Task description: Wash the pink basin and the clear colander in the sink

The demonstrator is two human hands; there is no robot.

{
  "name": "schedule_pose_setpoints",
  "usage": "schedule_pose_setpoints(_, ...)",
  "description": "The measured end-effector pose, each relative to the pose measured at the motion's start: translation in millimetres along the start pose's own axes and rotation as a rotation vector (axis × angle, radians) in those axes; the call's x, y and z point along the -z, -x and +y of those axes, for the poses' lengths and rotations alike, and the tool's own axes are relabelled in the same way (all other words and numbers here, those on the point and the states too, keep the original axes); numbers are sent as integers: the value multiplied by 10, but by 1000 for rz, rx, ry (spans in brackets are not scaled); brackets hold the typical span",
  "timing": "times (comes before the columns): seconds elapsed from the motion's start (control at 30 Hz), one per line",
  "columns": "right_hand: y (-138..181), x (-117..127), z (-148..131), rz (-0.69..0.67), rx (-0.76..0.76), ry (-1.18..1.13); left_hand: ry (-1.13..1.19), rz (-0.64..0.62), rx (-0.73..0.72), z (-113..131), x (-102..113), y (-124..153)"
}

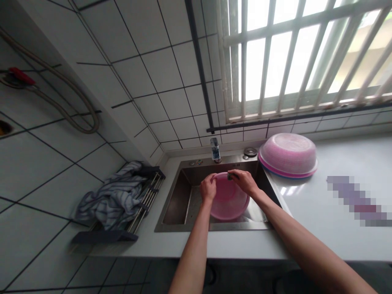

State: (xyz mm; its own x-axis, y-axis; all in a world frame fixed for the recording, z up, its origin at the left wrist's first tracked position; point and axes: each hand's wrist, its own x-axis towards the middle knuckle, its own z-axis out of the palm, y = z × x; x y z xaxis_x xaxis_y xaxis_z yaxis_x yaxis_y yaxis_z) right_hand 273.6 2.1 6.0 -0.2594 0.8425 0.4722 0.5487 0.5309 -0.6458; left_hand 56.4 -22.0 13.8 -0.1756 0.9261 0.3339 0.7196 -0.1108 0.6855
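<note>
I have the round, translucent pink plastic basin [229,206] inside the rectangular stainless-steel sink [176,204], toward its right-hand part; whether its underside touches the sink floor I cannot tell. The bare left hand [208,188] grasps the basin's rim at its upper left, fingers curled over the edge; the bare right hand [244,182] pinches a small dark-green piece [232,176], too small for me to identify, and holds it at the far stretch of the same rim; both forearms reach in over the front edge of the glossy white countertop [306,241].

Just behind the basin I see the shiny chrome faucet [215,148] at the sink's back edge; to its right sits a round grey metal strainer [250,152]; farther right, an upturned pink plastic bowl [289,153] rests on the counter, with a blue rim [283,174] showing beneath it. On my left, a striped grey-and-white cloth [118,198] lies heaped over a metal-barred rack with dark end pieces [147,200]; above it, a beige flexible hose [90,130] loops down the white tiled wall [162,73] from a red-handled valve [21,76]; bright daylight comes through the white-barred window [266,77], well above the counter.
</note>
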Motion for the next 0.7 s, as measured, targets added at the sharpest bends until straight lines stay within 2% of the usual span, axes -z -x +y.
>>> schedule_pose_setpoints(0.13, 17, 78, 77, 41, -49, -9, 20, 45, 49, -9, 14, -14)
schedule_pose_setpoints(0.27, 35, 6, -2, 24, -19, 28, 53, -54, -60, 11, -72, 7)
schedule_pose_setpoints(0.37, 22, -67, -74, -26, 33, 32, 36, -97, -89, 14, -96, 19)
schedule_pose_setpoints(0.47, 1, -49, -30, -20, 10, 18, 27, -42, -39, -3, -31, 8)
schedule_pose_setpoints(0.6, 4, 78, 154, 44, -95, 4, 19, 77, 98, -19, 79, -24)
schedule_pose_setpoints(0.7, 25, 106, 199, 55, -132, 10, 26, 71, 103, -10, 63, -27)
